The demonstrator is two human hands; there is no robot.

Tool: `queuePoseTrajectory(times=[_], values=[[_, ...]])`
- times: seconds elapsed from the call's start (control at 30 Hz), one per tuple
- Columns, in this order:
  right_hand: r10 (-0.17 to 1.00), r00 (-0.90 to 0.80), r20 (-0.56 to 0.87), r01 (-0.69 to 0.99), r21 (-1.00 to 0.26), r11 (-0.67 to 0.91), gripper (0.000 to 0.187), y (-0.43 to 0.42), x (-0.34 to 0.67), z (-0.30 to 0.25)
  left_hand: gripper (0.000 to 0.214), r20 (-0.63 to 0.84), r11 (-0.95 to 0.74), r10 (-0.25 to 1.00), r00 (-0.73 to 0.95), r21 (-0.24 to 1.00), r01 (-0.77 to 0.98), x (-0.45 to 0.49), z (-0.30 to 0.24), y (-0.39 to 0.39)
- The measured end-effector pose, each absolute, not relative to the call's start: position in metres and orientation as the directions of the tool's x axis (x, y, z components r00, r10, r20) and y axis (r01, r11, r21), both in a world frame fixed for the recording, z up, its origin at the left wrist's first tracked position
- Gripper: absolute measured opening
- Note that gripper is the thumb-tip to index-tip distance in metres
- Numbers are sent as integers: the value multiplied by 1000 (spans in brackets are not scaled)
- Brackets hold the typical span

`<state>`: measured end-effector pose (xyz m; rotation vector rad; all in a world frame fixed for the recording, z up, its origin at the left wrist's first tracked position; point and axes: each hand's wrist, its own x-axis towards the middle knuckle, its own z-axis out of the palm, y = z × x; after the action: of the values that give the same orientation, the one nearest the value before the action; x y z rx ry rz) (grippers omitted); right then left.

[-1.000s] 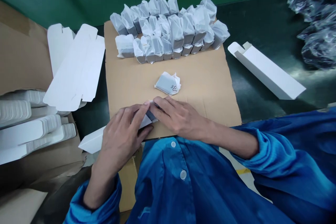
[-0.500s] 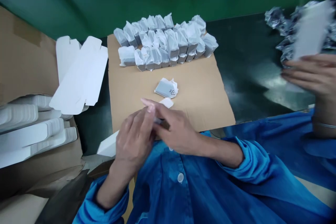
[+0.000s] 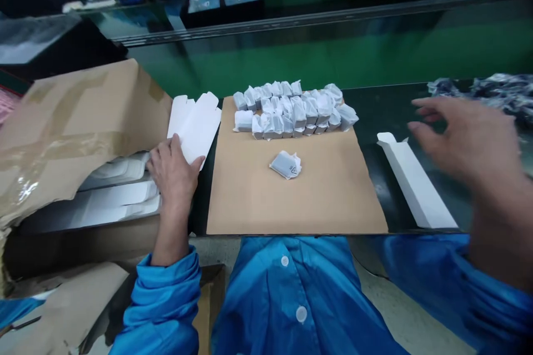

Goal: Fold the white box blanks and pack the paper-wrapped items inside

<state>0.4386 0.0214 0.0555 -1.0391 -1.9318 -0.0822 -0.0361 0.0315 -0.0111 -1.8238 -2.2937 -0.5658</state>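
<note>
My left hand (image 3: pixel 172 169) lies with fingers flat on the flat white carton blanks (image 3: pixel 195 126) at the left edge of the brown cardboard sheet (image 3: pixel 300 199). My right hand (image 3: pixel 460 136) is blurred, fingers spread and empty, just above and right of a long white box (image 3: pixel 416 186) with an open end flap. One wrapped grey part (image 3: pixel 285 165) lies alone mid-sheet. Several more wrapped parts (image 3: pixel 291 110) stand in rows at the sheet's far edge.
A big brown carton (image 3: pixel 79 116) at the left holds stacks of white blanks (image 3: pixel 112 199). Crumpled plastic wrap (image 3: pixel 495 91) lies at the far right. A green conveyor wall (image 3: pixel 291 55) runs behind, and other people in blue work beyond it.
Both hands left the sheet's near edge. My left hand went left onto the blanks and my right hand swung right. A long white box now lies at the right. The view tilted up.
</note>
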Motion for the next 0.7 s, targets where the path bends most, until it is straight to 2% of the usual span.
queuePoseTrajectory(times=[0.07,0.13,0.2,0.3,0.5,0.6,0.7], values=[[702,-261,663,801,-256,541,28,-3,384,39,35,400,208,868,-294,243,947,-33,-12,31],[696,-348,628,747,-263,611,25,-27,328,25,17,413,223,853,-320,266,938,-32,-10,29],[683,-421,597,615,-366,698,26,-42,282,14,24,412,250,843,-347,272,929,-34,-8,30],[696,-459,552,499,-488,716,28,-51,244,5,39,408,288,825,-392,294,911,-39,-5,35],[716,-460,525,445,-561,698,28,-54,239,0,38,439,282,791,-426,357,891,-42,6,43],[794,-421,439,410,-688,598,27,-53,243,1,40,499,258,750,-435,385,886,-39,18,31],[899,-359,252,259,-898,355,35,-45,235,0,40,631,108,638,-441,494,863,-17,23,2]])
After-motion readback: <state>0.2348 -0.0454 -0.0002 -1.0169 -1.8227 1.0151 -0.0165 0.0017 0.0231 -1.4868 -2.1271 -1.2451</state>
